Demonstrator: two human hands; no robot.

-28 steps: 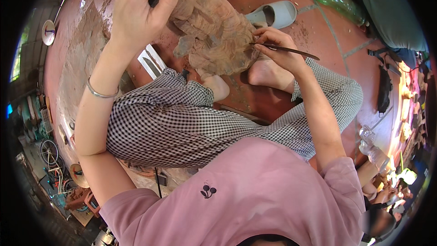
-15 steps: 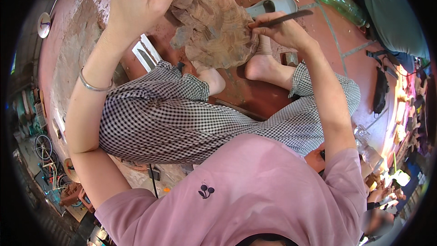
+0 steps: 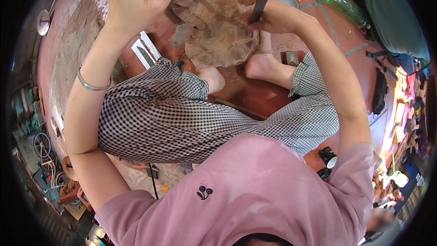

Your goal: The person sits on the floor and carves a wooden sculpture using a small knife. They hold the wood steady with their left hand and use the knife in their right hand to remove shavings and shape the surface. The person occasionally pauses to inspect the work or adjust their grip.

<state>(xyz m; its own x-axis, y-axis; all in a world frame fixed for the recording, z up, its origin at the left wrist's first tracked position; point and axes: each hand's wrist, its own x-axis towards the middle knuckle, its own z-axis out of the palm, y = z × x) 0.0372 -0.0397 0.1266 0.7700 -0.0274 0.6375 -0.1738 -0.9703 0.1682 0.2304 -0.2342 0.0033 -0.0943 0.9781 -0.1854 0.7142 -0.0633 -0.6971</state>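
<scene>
While the lumpy brown wood carving [image 3: 214, 23] is propped up on the red floor [image 3: 255, 96] by the bare feet [image 3: 261, 64], its top is gripped by the left hand [image 3: 136, 2], with the fingers curled tight around a dark handle. A flat dark chisel [image 3: 260, 4] is pinched shut in the right hand [image 3: 277, 16], right at the carving's edge. Small, gentle cuts are best made away from the toes, with the carving kept steady.
</scene>
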